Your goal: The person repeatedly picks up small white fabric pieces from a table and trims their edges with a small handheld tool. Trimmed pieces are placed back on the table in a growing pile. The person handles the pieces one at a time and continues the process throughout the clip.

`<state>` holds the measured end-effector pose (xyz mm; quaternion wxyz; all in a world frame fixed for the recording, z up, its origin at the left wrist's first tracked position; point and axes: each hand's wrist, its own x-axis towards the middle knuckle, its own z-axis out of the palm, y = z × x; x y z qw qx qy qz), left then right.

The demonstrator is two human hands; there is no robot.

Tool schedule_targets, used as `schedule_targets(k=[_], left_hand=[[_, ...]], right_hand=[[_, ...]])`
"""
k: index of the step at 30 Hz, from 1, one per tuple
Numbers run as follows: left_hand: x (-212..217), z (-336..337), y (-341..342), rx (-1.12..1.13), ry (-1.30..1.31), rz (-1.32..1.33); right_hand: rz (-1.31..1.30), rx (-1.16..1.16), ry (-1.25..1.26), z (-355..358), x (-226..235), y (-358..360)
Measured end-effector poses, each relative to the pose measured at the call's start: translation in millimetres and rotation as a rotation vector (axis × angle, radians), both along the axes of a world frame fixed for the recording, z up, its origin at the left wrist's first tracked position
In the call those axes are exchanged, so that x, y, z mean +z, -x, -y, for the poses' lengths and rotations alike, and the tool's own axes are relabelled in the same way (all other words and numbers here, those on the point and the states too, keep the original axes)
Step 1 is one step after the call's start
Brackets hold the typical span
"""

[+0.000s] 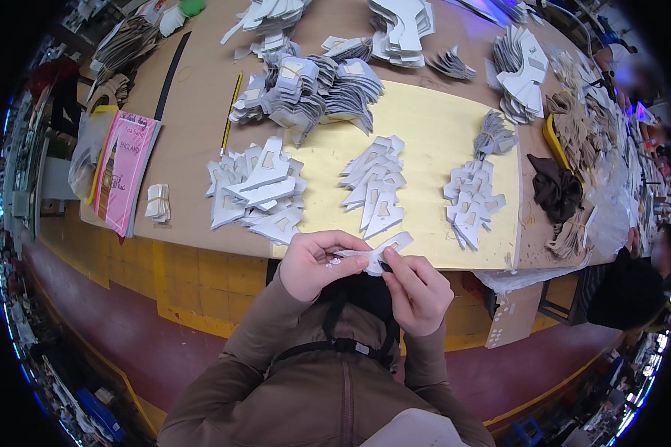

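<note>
In front of my body, at the table's near edge, my left hand [317,262] pinches a white cut-out shoe-upper piece [376,257] between thumb and fingers. My right hand [419,292] grips the same piece from its other side. By the right fingertips there is a small dark spot, too small to name. Small white bits with pinkish marks [333,262] show at my left fingers. Beyond my hands lie a loose heap of similar white pieces [265,179], an overlapping row of them [374,175] and a smaller group [471,197], each with a window-like cut-out.
A yellow sheet [417,127] covers the table's middle. Banded grey-white stacks [306,89] and more cut pieces [520,74] stand farther back. To the left are a pencil [231,112], a pink notebook [127,167] and a banded bundle of slips [157,203]. Dark fabric [555,186] lies right.
</note>
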<state>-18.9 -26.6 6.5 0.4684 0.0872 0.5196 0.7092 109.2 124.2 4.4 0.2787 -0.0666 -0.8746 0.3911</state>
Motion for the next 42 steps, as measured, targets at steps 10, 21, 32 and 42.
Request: schedule_targets(k=[10,21,32,42], left_hand=[[-2.2,2.8,-2.2,-0.033,-0.053,-0.017],[-3.6,-4.1,-9.1,-0.006,-0.025,-0.174],[-1.3,-15.0,-4.7,-0.080,-0.113,-1.177],[-3.0,-10.8,-3.4,-0.008,0.059,-0.950]], right_hand=[[-0.109,0.067,-0.044,-3.0,-8.3,-1.8],[-0.258,-0.122,0.733,9.5,-4.8,-8.5],[0.162,-0.136,1.098,3.5,5.4,4.0],[0.173,-0.094,0.197,4.0,18.7,-2.2]])
